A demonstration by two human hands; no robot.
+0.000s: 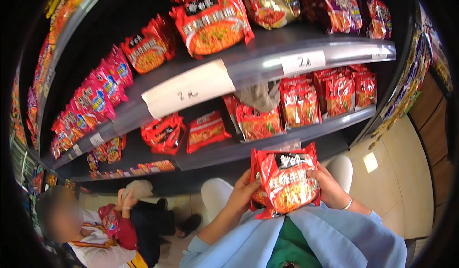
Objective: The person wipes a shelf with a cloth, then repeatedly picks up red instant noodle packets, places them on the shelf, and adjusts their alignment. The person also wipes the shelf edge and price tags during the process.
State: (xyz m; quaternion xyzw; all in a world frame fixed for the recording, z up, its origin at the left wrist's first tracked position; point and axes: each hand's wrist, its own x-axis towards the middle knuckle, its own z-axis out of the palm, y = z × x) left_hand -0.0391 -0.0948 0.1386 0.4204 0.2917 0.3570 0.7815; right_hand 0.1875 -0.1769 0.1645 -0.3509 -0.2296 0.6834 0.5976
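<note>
In front of my lap I hold red instant noodle packets (292, 192), the front one showing a picture of noodles. At least one more red packet edge shows behind it on the left. My left hand (244, 191) grips the left side, its thumb on the wrapper. On the right side, my right hand (328, 185) presses its thumb on the front and wears a bracelet at the wrist. The backs of the packets and most of my fingers are hidden. Just beyond them is the lower shelf (211, 158) with red noodle packets (260, 123).
The upper shelf (276, 40) carries red packets (218, 20), pink packets (89, 101) and purple packets (342, 10). Handwritten price cards (190, 89) hang on its edge. A greyish cloth (263, 96) lies over lower packets. At left a person (118, 228) crouches, holding a cloth (138, 189).
</note>
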